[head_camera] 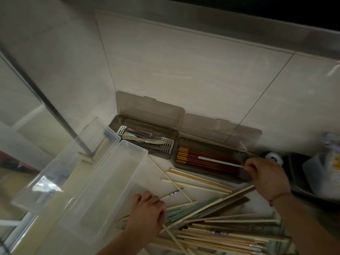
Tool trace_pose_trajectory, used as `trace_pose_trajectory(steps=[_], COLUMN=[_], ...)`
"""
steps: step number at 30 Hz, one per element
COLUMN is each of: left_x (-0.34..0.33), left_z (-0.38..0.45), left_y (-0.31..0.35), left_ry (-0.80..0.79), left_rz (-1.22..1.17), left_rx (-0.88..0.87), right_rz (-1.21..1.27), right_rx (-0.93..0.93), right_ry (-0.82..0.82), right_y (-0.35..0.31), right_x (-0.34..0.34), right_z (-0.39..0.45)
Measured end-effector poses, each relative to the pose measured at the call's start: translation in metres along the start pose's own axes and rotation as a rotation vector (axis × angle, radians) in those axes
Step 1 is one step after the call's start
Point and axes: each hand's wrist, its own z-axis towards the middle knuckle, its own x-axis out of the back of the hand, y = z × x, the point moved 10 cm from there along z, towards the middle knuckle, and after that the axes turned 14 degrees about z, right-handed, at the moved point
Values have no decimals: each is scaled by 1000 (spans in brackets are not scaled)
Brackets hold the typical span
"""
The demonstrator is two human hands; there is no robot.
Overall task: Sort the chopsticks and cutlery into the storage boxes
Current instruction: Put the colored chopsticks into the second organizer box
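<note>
Two lidded boxes point(211, 159) against the wall, tub point(103, 181) left, loose chopsticks point(211, 227) in front

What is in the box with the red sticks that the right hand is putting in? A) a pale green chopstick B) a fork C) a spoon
A: the right hand pinches a pale green chopstick lying across the red chopsticks in the right box.
</note>
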Motion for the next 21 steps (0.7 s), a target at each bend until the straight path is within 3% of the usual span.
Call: trace_pose_trajectory(steps=[7,16,18,21], left_x=[-7,-8,-8,-6], left_z=[5,8,10,11], left_y=[12,21,22,25], left_ry=[-107,-281,-305,-340], left_rz=[109,158,212,264], left_rx=[-53,-49,-34,-39], right_rz=[-66,-27,0,93], right_rx=[-35,-64,-69,54], right_ry=[-292,-482,-443,-180], right_y=[-25,-42,-42,-60], right_x=[-56,-86,-84,-63], right_z=[28,35,33,26])
